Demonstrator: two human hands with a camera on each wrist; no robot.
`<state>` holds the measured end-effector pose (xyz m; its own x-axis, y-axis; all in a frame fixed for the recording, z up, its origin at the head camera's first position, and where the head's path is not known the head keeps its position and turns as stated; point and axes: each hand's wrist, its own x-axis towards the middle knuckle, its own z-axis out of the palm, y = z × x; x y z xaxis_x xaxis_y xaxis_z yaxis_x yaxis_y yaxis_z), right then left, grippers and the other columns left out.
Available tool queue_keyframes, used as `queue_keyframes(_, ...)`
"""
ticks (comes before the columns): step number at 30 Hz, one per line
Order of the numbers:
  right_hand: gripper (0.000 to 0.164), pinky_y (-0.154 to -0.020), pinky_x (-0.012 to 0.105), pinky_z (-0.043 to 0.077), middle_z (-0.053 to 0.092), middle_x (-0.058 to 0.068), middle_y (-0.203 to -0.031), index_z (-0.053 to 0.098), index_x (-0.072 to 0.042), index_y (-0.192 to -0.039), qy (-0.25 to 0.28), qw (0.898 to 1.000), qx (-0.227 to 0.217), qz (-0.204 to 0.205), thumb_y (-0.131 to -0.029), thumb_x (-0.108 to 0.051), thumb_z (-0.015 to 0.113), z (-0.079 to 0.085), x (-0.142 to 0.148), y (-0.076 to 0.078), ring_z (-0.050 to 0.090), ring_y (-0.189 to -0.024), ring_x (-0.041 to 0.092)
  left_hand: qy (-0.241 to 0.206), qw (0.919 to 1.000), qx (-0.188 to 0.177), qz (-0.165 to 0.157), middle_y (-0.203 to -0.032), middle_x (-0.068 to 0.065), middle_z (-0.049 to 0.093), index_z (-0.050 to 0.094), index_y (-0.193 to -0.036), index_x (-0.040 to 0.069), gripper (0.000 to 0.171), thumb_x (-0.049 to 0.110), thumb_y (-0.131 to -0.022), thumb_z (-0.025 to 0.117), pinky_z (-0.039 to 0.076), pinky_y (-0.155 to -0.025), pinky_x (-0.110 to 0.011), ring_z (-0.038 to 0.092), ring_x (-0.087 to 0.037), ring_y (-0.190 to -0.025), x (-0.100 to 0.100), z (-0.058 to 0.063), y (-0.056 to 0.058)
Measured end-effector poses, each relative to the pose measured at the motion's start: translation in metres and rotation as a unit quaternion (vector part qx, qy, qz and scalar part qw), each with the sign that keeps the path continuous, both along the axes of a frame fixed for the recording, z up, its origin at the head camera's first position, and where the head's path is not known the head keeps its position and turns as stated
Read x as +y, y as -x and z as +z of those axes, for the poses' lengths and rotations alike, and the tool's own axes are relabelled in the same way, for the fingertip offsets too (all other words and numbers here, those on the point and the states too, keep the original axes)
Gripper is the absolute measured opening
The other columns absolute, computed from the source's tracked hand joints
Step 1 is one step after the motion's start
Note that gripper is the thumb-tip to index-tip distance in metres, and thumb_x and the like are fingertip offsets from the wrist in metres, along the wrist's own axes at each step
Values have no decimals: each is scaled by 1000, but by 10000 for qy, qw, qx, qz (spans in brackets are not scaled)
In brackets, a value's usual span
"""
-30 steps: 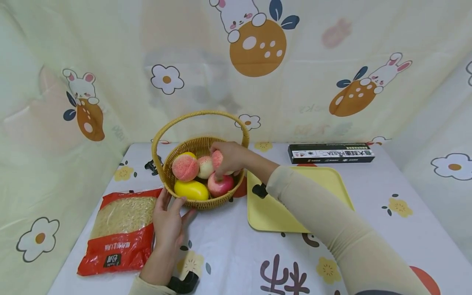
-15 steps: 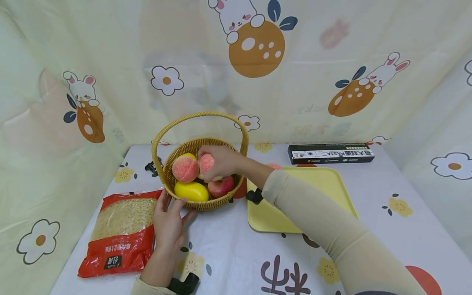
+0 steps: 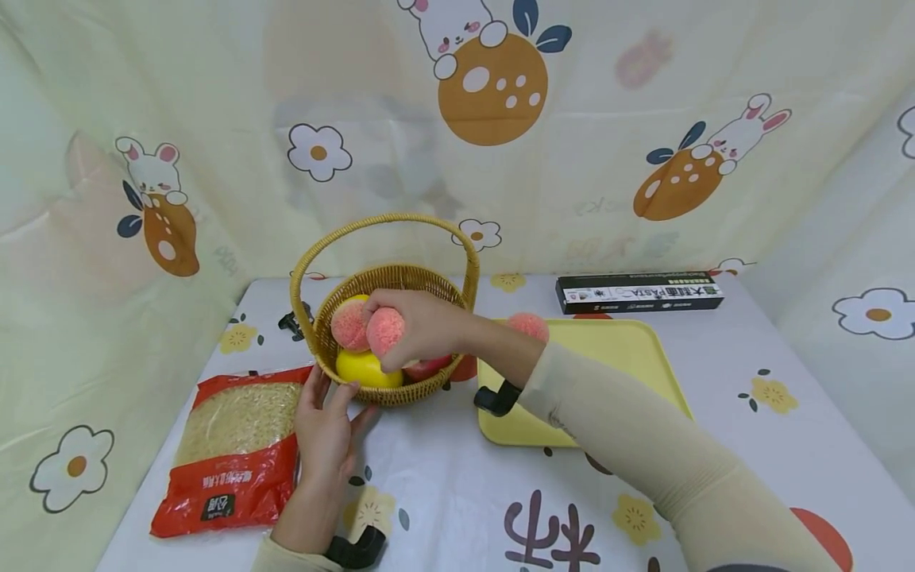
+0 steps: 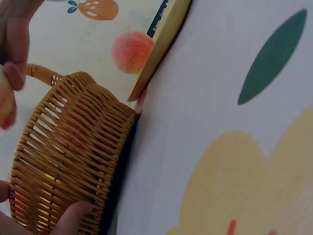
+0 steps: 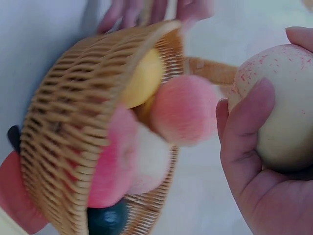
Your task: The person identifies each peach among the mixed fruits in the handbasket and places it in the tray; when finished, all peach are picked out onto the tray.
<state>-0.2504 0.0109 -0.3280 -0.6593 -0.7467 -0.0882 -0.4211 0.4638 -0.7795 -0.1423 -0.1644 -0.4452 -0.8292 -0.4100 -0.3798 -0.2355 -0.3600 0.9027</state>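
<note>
Tablecloth below, the right hand grips a peach, shifted leftward; the spread left hand touches the basket.

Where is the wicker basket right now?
In the head view, the wicker basket stands just left of centre, between the red bag to its left and the yellow tray to its right, with the left hand at its near-left side.

wicker basket: arch-handled, upright | peach: pink and cream, gripped above the basket
</note>
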Motion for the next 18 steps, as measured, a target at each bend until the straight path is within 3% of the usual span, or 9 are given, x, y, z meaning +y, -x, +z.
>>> queue_keyframes(4, 53, -74, 33, 64, 65, 0, -119, 61, -26, -120, 436, 9990, -59, -44, -73, -17, 83, 14, 15, -8, 69, -92, 23, 34, 10000, -24, 36, -176, 7, 23, 24, -169, 38, 84, 17, -100, 68, 64, -95, -43, 47, -28, -145, 0, 1, 0)
queue_keyframes(8, 51, -70, 37, 64, 66, 3, -116, 62, -27, -118, 763, 9960, -372, -295, -73, -17, 84, 23, 41, -9, 68, -87, 26, 23, 9999, -63, 76, -176, 7, 23, 24, -169, 38, 84, 16, -99, 68, 63, -96, -45, 44, -29, -148, 1, 3, 1)
queue_keyframes(13, 53, -57, 38, 60, 65, 9, -113, 61, -25, -120, 787, 9924, -505, -794, -73, -15, 84, 20, 86, -9, 65, -79, 28, -36, 9999, -81, 48, -176, 7, 22, 23, -169, 38, 85, 16, -100, 67, 63, -98, -46, 42, -29, -151, 1, 3, 1)
queue_keyframes(18, 53, -55, 38, 60, 63, 13, -115, 61, -20, -120, 630, 9890, -345, -1289, -74, -11, 85, 9, 136, -14, 65, -81, 29, -18, 10000, -76, 46, -177, 8, 21, 23, -169, 38, 85, 16, -100, 67, 62, -98, -47, 42, -30, -151, 1, 3, 0)
